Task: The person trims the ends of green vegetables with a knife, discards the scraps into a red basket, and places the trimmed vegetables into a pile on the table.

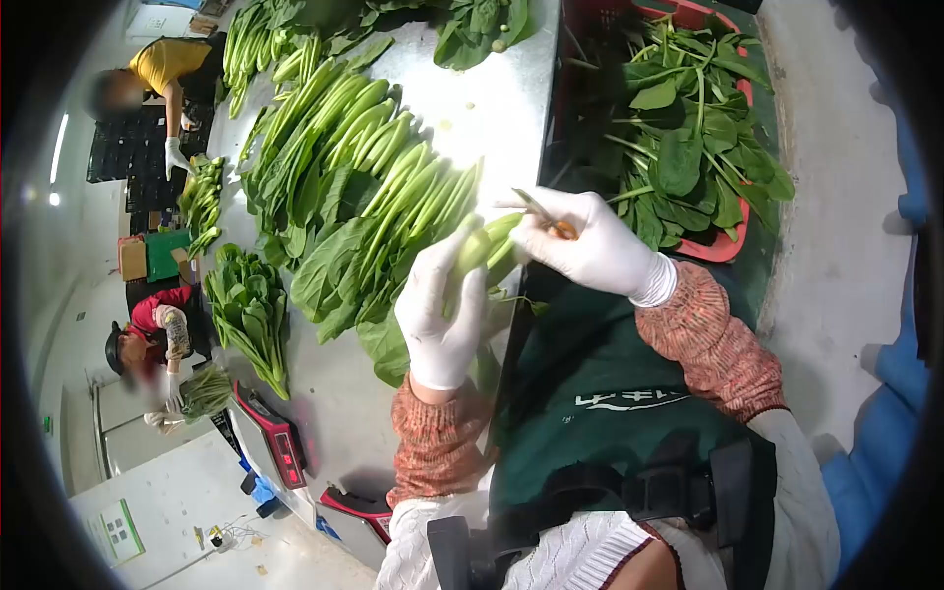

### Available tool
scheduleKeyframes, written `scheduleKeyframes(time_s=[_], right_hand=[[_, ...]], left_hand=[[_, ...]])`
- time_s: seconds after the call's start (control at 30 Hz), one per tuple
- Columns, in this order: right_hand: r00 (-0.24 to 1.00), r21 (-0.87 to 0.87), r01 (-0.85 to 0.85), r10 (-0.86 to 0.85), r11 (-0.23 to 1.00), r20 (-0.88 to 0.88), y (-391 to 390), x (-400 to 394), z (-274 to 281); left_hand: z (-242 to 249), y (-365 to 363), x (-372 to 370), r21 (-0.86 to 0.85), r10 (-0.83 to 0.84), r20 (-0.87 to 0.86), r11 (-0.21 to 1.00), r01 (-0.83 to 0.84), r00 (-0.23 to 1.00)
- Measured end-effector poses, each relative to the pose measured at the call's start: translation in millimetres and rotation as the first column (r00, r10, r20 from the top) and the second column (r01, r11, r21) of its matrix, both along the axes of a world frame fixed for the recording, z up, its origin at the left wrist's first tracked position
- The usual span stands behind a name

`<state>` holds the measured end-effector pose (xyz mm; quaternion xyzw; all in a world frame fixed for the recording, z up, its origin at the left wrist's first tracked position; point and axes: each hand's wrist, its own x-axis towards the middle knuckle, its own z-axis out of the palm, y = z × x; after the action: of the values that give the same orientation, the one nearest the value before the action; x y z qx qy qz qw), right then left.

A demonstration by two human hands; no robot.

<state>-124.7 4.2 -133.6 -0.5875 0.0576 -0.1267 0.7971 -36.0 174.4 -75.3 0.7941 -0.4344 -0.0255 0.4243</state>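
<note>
My left hand (438, 310), in a white glove, is closed around the pale base of a leafy green (474, 251). Its stalks run toward my right hand; some leaf shows below my fingers. My right hand (600, 251), also gloved, grips a small knife (536, 206) with an orange-brown handle, its blade pointing up and left close to the stalks. Beside my left hand, a long row of leafy greens (393, 187) lies on the metal table (511, 93), stalk ends toward me. Most of the knife handle is hidden in my fingers.
A red crate (723, 251) heaped with loose greens (683, 147) stands at my right. Left along the table are another bunch (246, 315) and red scales (280, 438). Two people work across the table, one in yellow (169, 65), one in red (157, 313).
</note>
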Motion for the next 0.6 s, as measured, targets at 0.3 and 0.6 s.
scheduleKeyframes(time_s=[0.3,0.6], right_hand=[[0.998,-0.001,0.034,-0.034,0.999,0.045,20.2,6.2,-1.6],[0.983,0.116,-0.123,0.137,0.986,-0.119,15.5,0.2,8.9]], left_hand=[[-2.9,5.5,-1.6,0.079,0.052,0.062,0.995,-0.057,0.997],[-11.3,0.6,-4.1,0.214,0.090,0.107,0.971,-0.112,0.990]])
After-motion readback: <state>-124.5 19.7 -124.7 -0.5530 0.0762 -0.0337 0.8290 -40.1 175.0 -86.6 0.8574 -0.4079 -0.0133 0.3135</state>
